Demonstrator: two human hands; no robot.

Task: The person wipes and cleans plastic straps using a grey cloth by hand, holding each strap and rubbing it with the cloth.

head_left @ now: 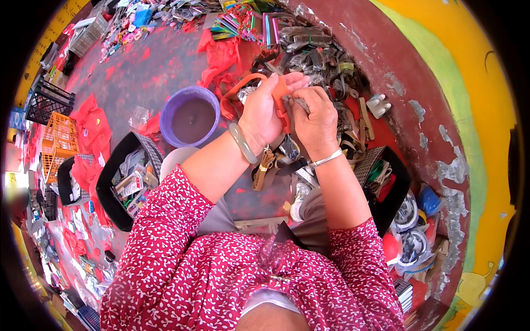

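Note:
Both of my hands meet above the floor, in the upper middle. Across the palm of my left hand [262, 113] lies an orange strap-like piece [280, 98]; its exact kind is unclear. The thumb rests along it and the other fingers stretch out beneath. An orange band curves away to the left of that hand. My right hand [316, 121] is closed in a pinch on a small grey, crumpled wad [298, 103], which touches or nearly touches the orange piece. The fingers partly hide the wad.
Left of my hands stands a purple basin [165, 124] of murky liquid. Black boxes of small goods [107, 182] flank my knees. Bagged straps [314, 41] pile up ahead, against the peeling red wall [381, 52]. Orange and black crates [58, 132] stand at far left.

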